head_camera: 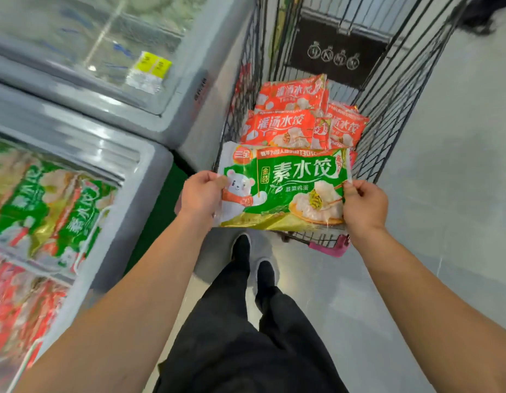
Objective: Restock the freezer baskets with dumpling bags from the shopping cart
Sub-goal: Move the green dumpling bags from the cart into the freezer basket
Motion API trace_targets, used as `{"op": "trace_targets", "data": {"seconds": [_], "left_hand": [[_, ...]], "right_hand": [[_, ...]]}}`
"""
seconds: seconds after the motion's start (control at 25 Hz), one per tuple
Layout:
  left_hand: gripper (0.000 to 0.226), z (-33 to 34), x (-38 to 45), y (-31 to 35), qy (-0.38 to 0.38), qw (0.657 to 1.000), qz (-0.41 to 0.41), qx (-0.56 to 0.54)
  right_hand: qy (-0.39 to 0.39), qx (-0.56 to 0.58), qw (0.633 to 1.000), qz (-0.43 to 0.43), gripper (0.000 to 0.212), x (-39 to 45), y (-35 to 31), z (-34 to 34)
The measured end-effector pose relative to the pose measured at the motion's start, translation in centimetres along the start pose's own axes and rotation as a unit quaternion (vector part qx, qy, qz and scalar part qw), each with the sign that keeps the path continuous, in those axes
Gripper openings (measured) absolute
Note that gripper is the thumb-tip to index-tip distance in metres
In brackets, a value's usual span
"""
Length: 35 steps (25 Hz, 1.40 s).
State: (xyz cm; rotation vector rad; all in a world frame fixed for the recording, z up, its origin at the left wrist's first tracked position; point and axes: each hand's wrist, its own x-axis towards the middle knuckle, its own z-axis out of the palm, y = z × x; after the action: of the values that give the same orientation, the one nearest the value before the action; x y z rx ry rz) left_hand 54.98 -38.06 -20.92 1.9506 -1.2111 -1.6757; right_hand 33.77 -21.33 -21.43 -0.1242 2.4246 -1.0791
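Note:
I hold a green dumpling bag [286, 188] flat over the near end of the wire shopping cart [393, 114]. My left hand [200, 194] grips its left edge and my right hand [364, 207] pinches its right edge. Several orange-red dumpling bags [286, 124] lie in the cart behind it. To the left, the open freezer [110, 228] holds a basket of green dumpling bags [47, 205] and, nearer me, a basket of red bags [16, 313].
A second chest freezer [189, 89] with a shut glass lid and yellow price tags [152, 65] stands farther back on the left. Grey floor [450, 222] lies to the right of the cart. My legs and black shoes [254, 259] are below the bag.

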Motion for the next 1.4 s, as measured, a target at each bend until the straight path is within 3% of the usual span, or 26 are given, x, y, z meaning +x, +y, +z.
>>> {"op": "trace_targets", "data": {"seconds": [0.32, 0.44, 0.68, 1.04, 1.4], "left_hand": [[0.02, -12.1, -8.5, -3.2, 0.107, 0.985, 0.016, -0.134], [0.03, -17.6, -10.5, -5.6, 0.164, 0.968, 0.006, -0.191], [0.026, -27.2, -11.2, -10.1, 0.255, 0.936, -0.03, -0.24], [0.023, -38.8, -6.8, -11.9, 0.299, 0.926, -0.031, -0.229], [0.006, -42.2, 2.4, -10.1, 0.34, 0.897, -0.114, -0.259]], "right_hand": [[-0.165, -0.044, 0.971, -0.168, 0.017, -7.7, -5.6, 3.6], [-0.235, -0.073, 0.944, -0.222, 0.019, -11.8, -7.8, 7.6], [-0.331, -0.119, 0.889, -0.293, 0.014, -19.8, -12.0, 16.4], [-0.342, -0.161, 0.861, -0.342, 0.013, -28.3, -17.4, 29.4], [-0.362, -0.198, 0.839, -0.354, 0.008, -27.6, -22.9, 41.3]]}}
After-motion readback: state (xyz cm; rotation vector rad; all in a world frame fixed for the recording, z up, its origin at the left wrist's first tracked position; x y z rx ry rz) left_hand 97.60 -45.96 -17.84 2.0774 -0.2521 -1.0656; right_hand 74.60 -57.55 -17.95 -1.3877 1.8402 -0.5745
